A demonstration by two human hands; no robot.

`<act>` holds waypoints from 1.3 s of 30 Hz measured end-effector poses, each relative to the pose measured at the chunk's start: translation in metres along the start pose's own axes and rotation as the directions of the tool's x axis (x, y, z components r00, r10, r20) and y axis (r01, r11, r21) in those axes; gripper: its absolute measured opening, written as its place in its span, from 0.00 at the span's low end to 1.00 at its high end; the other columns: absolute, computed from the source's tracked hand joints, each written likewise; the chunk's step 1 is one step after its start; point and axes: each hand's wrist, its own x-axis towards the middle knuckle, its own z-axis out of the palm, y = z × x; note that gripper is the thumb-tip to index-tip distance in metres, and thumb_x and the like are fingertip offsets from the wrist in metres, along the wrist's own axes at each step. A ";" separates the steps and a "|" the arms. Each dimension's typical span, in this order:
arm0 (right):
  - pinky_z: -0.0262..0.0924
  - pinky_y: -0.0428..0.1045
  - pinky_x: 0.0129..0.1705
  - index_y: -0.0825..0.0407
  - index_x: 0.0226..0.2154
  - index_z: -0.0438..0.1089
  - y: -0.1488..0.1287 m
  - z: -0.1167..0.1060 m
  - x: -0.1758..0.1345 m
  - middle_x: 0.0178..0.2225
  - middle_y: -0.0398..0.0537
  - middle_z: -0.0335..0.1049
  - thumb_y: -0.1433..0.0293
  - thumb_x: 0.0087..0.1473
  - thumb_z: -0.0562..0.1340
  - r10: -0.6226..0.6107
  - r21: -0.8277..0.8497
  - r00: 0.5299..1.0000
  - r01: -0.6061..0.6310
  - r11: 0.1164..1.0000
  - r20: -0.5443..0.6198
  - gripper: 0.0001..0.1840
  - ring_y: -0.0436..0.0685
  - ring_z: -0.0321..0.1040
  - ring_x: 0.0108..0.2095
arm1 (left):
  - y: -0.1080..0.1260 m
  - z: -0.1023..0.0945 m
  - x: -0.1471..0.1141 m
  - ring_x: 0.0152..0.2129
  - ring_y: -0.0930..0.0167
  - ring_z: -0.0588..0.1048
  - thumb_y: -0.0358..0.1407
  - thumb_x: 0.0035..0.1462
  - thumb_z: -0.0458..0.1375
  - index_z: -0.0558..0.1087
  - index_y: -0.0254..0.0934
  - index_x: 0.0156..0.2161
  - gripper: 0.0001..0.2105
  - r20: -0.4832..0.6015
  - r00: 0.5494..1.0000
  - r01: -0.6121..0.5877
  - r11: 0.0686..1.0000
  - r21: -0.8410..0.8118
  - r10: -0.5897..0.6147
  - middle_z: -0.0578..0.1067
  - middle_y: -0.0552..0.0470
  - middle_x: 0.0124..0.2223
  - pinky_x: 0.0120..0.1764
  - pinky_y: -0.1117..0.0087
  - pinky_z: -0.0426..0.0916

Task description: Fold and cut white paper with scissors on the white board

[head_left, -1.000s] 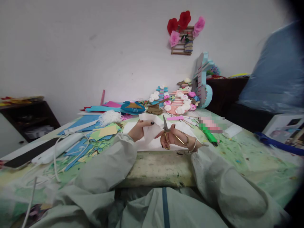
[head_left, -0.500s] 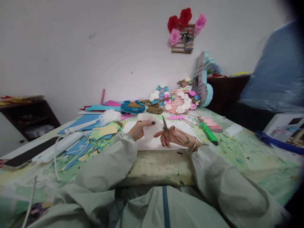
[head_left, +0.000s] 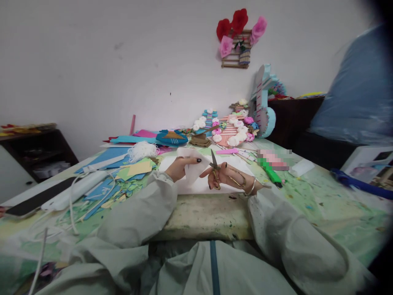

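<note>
Two hands work close together above the desk, just in from the middle of its near edge. The left hand is nearly closed, its thumb pressed flat on a thin white paper piece that hangs below the grip. The right hand is half curled around the gold handles of a pair of scissors, whose blades point up and toward the far edge; how far the blades are parted, I cannot tell. The scissors are just beside the right margin of the paper piece; whether they touch it is unclear.

Beneath both hands, a larger white sheet lies along the near edge. Toward the left edge are a white power strip, a dark flat slab and small green paper scraps. A tangle of white string sits farther back, short of a teal craft piece near the far edge. A green tool lies toward the right edge, near a white roll.
</note>
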 end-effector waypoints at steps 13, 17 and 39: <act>0.57 0.48 0.31 0.60 0.43 0.68 0.000 0.004 0.000 0.26 0.49 0.67 0.40 0.51 0.47 -0.051 0.014 0.999 0.050 0.999 0.020 0.41 0.51 0.61 0.24 | 0.001 0.004 -0.002 0.20 0.76 0.67 0.32 0.34 0.69 0.68 0.34 0.26 0.14 0.024 0.999 -0.041 0.993 0.111 0.039 0.68 0.58 0.22 0.24 0.74 0.58; 0.55 0.47 0.31 0.59 0.43 0.68 0.002 0.006 0.001 0.26 0.49 0.66 0.39 0.50 0.47 -0.056 0.030 0.998 0.055 0.998 0.038 0.42 0.50 0.60 0.25 | 0.001 0.004 -0.002 0.20 0.76 0.67 0.32 0.34 0.68 0.68 0.34 0.26 0.14 0.038 0.998 -0.044 0.994 0.100 0.041 0.69 0.58 0.22 0.24 0.74 0.57; 0.48 0.44 0.16 0.60 0.32 0.68 0.007 -0.001 -0.002 0.14 0.41 0.59 0.41 0.52 0.46 -0.045 0.028 0.998 0.046 0.999 -0.041 0.38 0.46 0.52 0.13 | 0.003 0.003 -0.002 0.22 0.75 0.71 0.31 0.35 0.68 0.69 0.33 0.28 0.14 0.052 0.998 -0.026 0.994 0.105 0.021 0.73 0.57 0.25 0.26 0.74 0.62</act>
